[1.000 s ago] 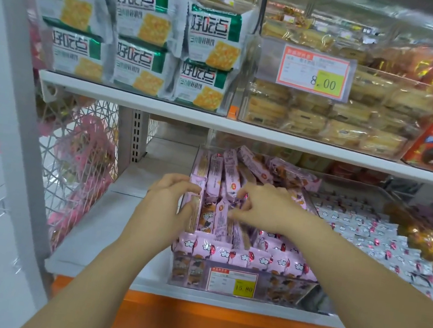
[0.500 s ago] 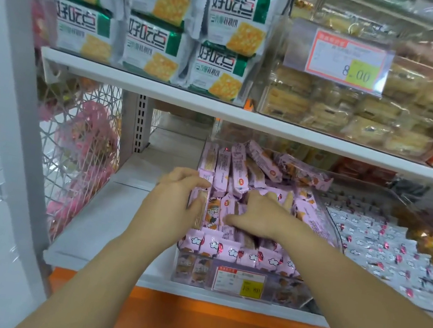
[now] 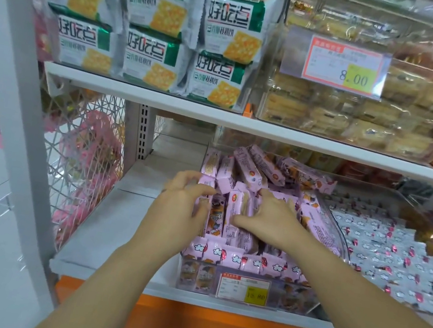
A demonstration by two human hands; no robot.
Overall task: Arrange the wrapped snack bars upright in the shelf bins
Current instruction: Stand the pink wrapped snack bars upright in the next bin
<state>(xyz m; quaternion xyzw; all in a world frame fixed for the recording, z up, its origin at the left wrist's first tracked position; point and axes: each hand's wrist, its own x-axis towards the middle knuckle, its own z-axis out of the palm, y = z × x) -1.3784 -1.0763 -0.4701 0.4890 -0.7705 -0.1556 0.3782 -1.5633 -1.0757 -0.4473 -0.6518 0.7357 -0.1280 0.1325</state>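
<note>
Pink wrapped snack bars (image 3: 233, 209) fill a clear plastic bin (image 3: 312, 303) on the lower shelf. A front row stands upright (image 3: 234, 259), while bars at the back (image 3: 254, 167) lie tilted and piled. My left hand (image 3: 181, 209) curls round the leftmost upright bars at the bin's left wall. My right hand (image 3: 271, 220) lies over the bars in the middle, fingers curled on their tops and thumb against an upright bar. A few upright bars stand between the two hands.
A price tag (image 3: 243, 288) hangs on the bin's front. To the right is a bin of silver wrapped sweets (image 3: 393, 257). The upper shelf (image 3: 162, 101) hangs close above, holding green cracker packs (image 3: 152, 60) and a cake bin (image 3: 345, 116). Bare shelf board (image 3: 121, 222) lies left of the bin.
My right hand has dropped from pinching one bar to lying over the middle bars. The left hand stays on the left bars. The view has tilted slightly up.
</note>
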